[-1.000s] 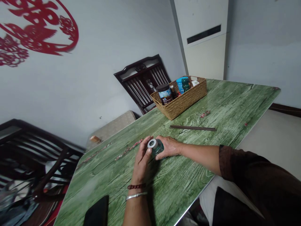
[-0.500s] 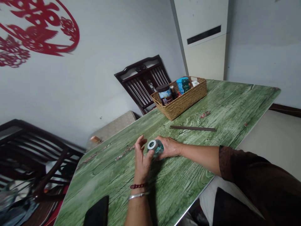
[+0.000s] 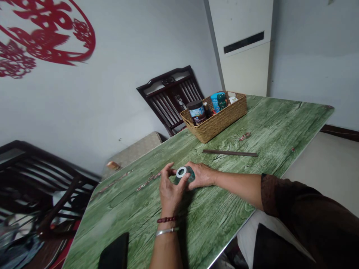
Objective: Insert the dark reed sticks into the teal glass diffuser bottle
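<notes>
1. A red paper-cut ornament (image 3: 42,33) was fixed to the pale wall at the upper left. Below it stood a dark slatted wooden chair (image 3: 36,179).
2. A flat black object (image 3: 114,254) lay at the near edge of the table (image 3: 266,123); what it was could not be told. The table top was a glossy green wood-grain surface that ran diagonally from the lower left to the far right corner.
3. A beige padded seat (image 3: 134,151) stood between the wall and the long left edge of the table.
4. The left hand (image 3: 169,186), with a red bead bracelet and a silver bangle on the wrist, was curled narrowly, its fingertips closed on the silver cap (image 3: 181,172).
5. The teal glass bottle (image 3: 188,175) rested on the table near the middle of the near half, tilted toward the camera. The right hand (image 3: 202,175) gripped its body from the right.
6. A second dark chair (image 3: 171,97) leaned against the wall behind the table.
7. A woven basket (image 3: 221,119) with jars and bottles stood at the far left edge. A dark pair of chopsticks (image 3: 230,152) lay just in front of it.
8. A tall white cabinet unit (image 3: 244,45) occupied the room corner.
</notes>
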A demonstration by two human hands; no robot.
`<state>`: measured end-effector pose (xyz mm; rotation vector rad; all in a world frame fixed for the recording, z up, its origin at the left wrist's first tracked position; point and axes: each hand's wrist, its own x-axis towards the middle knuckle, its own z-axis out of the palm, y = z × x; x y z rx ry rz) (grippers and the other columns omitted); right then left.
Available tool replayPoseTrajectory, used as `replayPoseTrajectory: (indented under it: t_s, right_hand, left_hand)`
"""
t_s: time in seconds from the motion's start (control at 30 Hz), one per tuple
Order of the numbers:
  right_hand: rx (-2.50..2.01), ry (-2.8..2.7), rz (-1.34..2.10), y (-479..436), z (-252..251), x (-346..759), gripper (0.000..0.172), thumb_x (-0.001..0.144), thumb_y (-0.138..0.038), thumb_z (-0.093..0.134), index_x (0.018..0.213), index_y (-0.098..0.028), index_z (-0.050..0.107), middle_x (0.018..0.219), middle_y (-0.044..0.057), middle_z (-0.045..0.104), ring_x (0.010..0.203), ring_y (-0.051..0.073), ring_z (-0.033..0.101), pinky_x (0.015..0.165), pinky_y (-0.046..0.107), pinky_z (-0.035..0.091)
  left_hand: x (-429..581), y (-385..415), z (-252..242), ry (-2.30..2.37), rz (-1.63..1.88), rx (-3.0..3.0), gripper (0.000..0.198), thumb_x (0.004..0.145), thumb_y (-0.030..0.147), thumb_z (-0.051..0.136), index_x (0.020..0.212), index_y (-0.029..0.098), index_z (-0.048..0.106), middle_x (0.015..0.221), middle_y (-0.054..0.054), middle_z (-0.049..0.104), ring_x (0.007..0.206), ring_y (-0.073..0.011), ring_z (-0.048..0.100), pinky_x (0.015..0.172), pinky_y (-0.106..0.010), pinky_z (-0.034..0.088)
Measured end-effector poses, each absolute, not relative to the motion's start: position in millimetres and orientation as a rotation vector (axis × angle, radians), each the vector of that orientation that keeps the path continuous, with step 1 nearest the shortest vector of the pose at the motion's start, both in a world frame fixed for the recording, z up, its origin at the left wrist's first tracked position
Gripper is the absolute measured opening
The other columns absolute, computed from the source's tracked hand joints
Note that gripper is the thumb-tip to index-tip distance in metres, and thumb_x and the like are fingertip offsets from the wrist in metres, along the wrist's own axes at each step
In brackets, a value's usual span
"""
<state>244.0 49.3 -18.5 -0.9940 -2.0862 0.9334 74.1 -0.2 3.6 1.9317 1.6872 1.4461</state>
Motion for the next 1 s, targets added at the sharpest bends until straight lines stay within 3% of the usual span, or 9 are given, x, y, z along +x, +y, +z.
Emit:
replayPoseTrajectory:
  t_s: [0.23,0.43,0.67,0.8,0.9,0.93,1.0]
  right_hand:
    - [-1.032,-2.120,0.928,47,-14,247,0.076,0.065,-0.043,0.093,0.129,-0.020,0.058,0.110,0.007,0.073,0.106,0.031,0.072,0.085,0.037,0.052]
    - [-1.023,-2.113,0.900,47,-19,241,0.077,0.062,-0.043,0.096,0.126,-0.022,0.059,0.110,0.005,0.073,0.104,0.029,0.072,0.084,0.035,0.052]
    - [-1.087,-2.071,0.865,51,-30,221,0.075,0.067,-0.044,0.091,0.129,-0.019,0.056,0.111,0.008,0.074,0.102,0.030,0.072,0.084,0.037,0.052]
    - [-1.079,-2.077,0.915,50,-25,220,0.080,0.065,-0.039,0.092,0.133,-0.017,0.056,0.121,0.012,0.072,0.112,0.032,0.071,0.091,0.040,0.053]
    - [-1.032,-1.989,0.942,49,-13,231,0.097,0.055,-0.040,0.099,0.138,-0.018,0.054,0.131,0.014,0.068,0.121,0.032,0.066,0.097,0.040,0.052]
    - [-1.016,-1.924,0.941,50,-6,237,0.095,0.055,-0.044,0.099,0.136,-0.018,0.056,0.128,0.013,0.069,0.118,0.030,0.066,0.095,0.039,0.052]
    - [-0.974,-1.773,0.950,52,10,253,0.074,0.062,-0.059,0.093,0.117,-0.018,0.064,0.106,0.007,0.071,0.099,0.024,0.068,0.084,0.034,0.053]
  left_hand:
    - [65,-7,9,1.396,1.336,1.938,0.054,0.089,0.046,0.073,0.137,0.027,0.056,0.124,-0.010,0.072,0.121,-0.0288,0.068,0.111,-0.050,0.048]
    - [57,-8,15,1.284,1.246,1.812,0.063,0.086,0.057,0.073,0.139,0.025,0.061,0.137,-0.014,0.070,0.133,-0.0332,0.064,0.113,-0.051,0.048]
    - [72,-2,21,1.698,1.297,1.867,0.056,0.073,0.044,0.079,0.123,0.022,0.066,0.104,-0.009,0.077,0.099,-0.0303,0.073,0.096,-0.050,0.054]
    - [74,-4,24,1.619,1.349,1.769,0.055,0.070,0.043,0.080,0.118,0.023,0.065,0.109,-0.010,0.076,0.105,-0.0300,0.072,0.097,-0.048,0.052]
    - [61,-15,30,1.531,1.491,1.602,0.062,0.061,0.052,0.088,0.112,0.024,0.066,0.112,-0.008,0.072,0.110,-0.0279,0.068,0.096,-0.044,0.052]
    - [55,-20,33,1.518,1.569,1.503,0.064,0.058,0.058,0.090,0.105,0.023,0.066,0.106,-0.006,0.071,0.104,-0.0255,0.068,0.092,-0.041,0.054]
    - [41,-35,40,1.436,1.635,1.275,0.066,0.057,0.071,0.089,0.091,0.022,0.061,0.085,0.002,0.062,0.079,-0.0171,0.062,0.079,-0.035,0.056]
